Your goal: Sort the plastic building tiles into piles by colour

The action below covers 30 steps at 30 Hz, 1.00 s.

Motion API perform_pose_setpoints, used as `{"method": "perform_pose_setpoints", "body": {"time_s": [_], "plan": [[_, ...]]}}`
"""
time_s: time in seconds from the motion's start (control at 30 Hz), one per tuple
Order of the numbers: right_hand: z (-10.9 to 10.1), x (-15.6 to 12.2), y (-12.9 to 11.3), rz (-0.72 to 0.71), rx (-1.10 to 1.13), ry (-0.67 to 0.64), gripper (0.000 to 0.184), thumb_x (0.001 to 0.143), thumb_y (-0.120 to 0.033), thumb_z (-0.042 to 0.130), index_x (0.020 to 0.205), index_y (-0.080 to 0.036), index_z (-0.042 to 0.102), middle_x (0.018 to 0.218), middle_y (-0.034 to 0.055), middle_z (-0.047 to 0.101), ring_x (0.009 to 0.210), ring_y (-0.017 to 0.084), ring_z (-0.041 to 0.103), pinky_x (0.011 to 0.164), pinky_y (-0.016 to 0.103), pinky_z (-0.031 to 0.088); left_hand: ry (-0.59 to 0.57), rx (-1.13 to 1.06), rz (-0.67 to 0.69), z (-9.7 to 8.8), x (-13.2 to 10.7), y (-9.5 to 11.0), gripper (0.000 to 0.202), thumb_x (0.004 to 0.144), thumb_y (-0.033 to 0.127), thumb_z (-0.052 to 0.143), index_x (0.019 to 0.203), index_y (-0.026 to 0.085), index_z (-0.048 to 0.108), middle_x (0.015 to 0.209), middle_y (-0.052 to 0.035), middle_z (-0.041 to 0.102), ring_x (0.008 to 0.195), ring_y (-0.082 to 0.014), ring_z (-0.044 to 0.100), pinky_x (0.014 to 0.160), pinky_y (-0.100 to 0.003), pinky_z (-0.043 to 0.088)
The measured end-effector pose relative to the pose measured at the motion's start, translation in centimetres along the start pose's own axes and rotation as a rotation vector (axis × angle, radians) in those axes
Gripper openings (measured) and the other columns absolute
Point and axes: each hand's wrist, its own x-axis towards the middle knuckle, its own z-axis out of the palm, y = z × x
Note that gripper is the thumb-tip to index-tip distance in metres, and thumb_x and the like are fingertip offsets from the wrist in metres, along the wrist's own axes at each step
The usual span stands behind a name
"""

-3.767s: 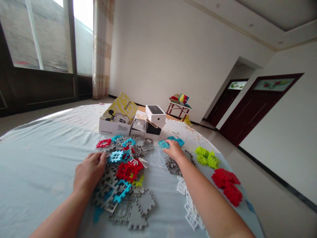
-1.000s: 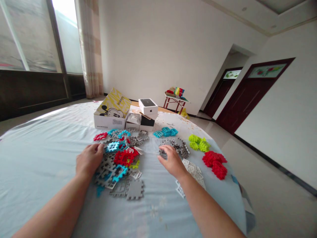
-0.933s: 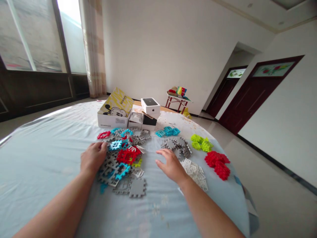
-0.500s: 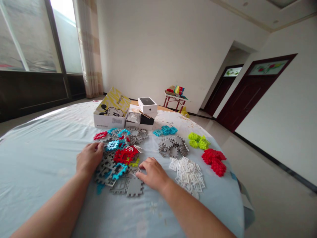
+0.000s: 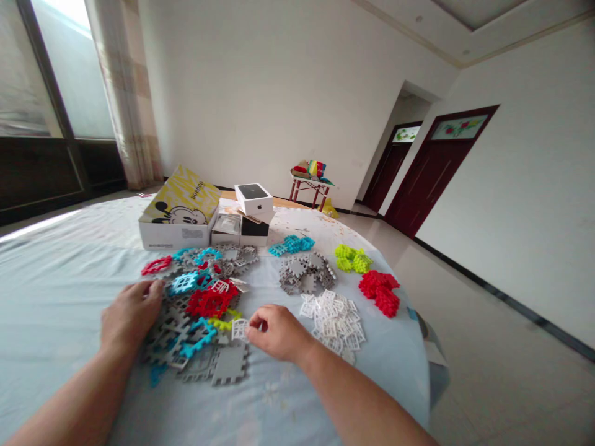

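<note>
A mixed heap of interlocking plastic tiles (image 5: 195,310), grey, red, blue and yellow, lies on the pale blue cloth. My left hand (image 5: 129,316) rests on the heap's left edge, fingers curled down over grey tiles. My right hand (image 5: 274,331) is at the heap's near right side and pinches a small white tile (image 5: 240,329) between thumb and fingers. To the right lie sorted piles: white tiles (image 5: 335,317), grey tiles (image 5: 304,274), blue tiles (image 5: 291,244), yellow-green tiles (image 5: 351,260) and red tiles (image 5: 379,291).
A yellow cartoon-print box (image 5: 179,210) and a stack of small black and white boxes (image 5: 246,214) stand at the back of the cloth-covered surface (image 5: 60,260). Its right edge drops to the tiled floor. A small red-legged table (image 5: 310,183) stands by the far wall.
My right hand drew back from the grey pile, crossed to the mixed heap and closed on a white tile. My left hand stayed on the heap's left edge. The view shifted right.
</note>
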Motion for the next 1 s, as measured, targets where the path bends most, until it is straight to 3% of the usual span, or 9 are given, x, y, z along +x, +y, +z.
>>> {"method": "perform_pose_setpoints", "body": {"time_s": [0.23,0.43,0.63,0.83,1.0], "plan": [[-2.1,-1.6,1.2,-0.078,-0.041,0.072,0.015,0.079,-0.017,0.052,0.074,-0.016,0.066,0.072,0.0019,0.064,0.073,0.012,0.056,0.071,0.021,0.041,-0.027,-0.011,-0.022,-0.1,0.0,0.1,0.056,0.081,0.052,0.023,0.110,0.019,0.057,0.122,-0.0133,0.053,0.110,-0.0304,0.050,0.086,-0.040,0.041],[-6.5,-3.5,3.3,0.061,-0.128,0.226,0.012,0.078,-0.016,0.051,0.074,-0.015,0.062,0.073,0.0024,0.061,0.069,0.012,0.054,0.064,0.020,0.040,-0.013,-0.023,-0.013,0.1,0.3,-0.2,0.054,0.081,0.052,0.026,0.108,0.019,0.058,0.120,-0.0130,0.055,0.107,-0.0290,0.051,0.084,-0.038,0.041],[-10.1,-6.3,6.5,0.208,-0.228,0.234,0.018,0.078,-0.018,0.049,0.064,-0.016,0.059,0.068,0.0019,0.062,0.067,0.013,0.056,0.062,0.021,0.039,0.000,-0.011,-0.007,0.3,0.7,-0.5,0.053,0.080,0.051,0.029,0.106,0.018,0.060,0.117,-0.0143,0.057,0.102,-0.0285,0.053,0.078,-0.035,0.042],[-9.8,-6.2,7.2,0.256,-0.133,0.421,0.019,0.083,-0.026,0.047,0.080,-0.017,0.064,0.074,0.0037,0.066,0.069,0.015,0.059,0.064,0.023,0.043,-0.026,-0.025,-0.024,0.1,0.7,-0.6,0.054,0.079,0.052,0.029,0.109,0.018,0.059,0.119,-0.0139,0.056,0.104,-0.0279,0.052,0.081,-0.034,0.041],[-7.0,-4.8,4.2,0.068,-0.100,0.381,0.013,0.082,-0.021,0.051,0.083,-0.018,0.064,0.077,0.0029,0.065,0.073,0.014,0.058,0.070,0.023,0.043,-0.014,0.003,0.007,0.0,0.6,-0.5,0.053,0.078,0.050,0.030,0.106,0.017,0.061,0.113,-0.0146,0.059,0.099,-0.0266,0.055,0.077,-0.033,0.043]]}}
